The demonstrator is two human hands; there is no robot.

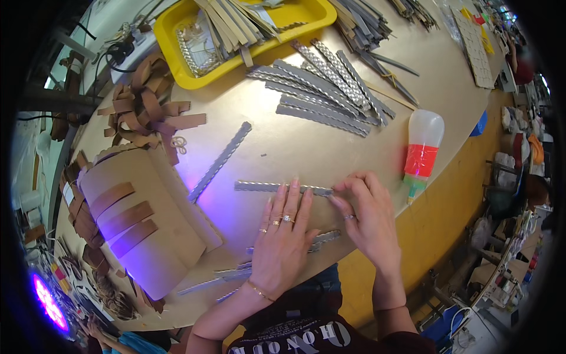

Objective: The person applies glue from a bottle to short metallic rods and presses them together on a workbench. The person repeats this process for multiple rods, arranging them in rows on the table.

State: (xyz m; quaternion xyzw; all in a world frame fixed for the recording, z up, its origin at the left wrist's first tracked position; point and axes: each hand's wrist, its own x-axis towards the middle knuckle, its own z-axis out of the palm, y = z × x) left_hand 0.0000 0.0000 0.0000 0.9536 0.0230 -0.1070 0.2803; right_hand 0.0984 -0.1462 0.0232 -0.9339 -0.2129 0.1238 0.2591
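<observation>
A narrow grey strip with a silver braided edge (253, 186) lies crosswise on the table in front of me. My left hand (284, 242) rests flat over its middle, fingers stretched out and slightly spread. At the strip's right end, my right hand (367, 218) pinches the tip between thumb and forefinger. Another braided strip (221, 160) lies slanted to the left. Several more strips (236, 274) lie partly under my left wrist, near the table's front edge. Beyond my hands is a loose pile of grey and silver braided strips (321, 94).
A yellow tray (203, 81) with tan strips stands at the back. Scissors (392, 76) and a glue bottle (423, 141) with a red band lie to the right. On the left are brown strips (144, 112) and a curved tan piece (159, 242). A purple-lit lamp (50, 301) glows lower left.
</observation>
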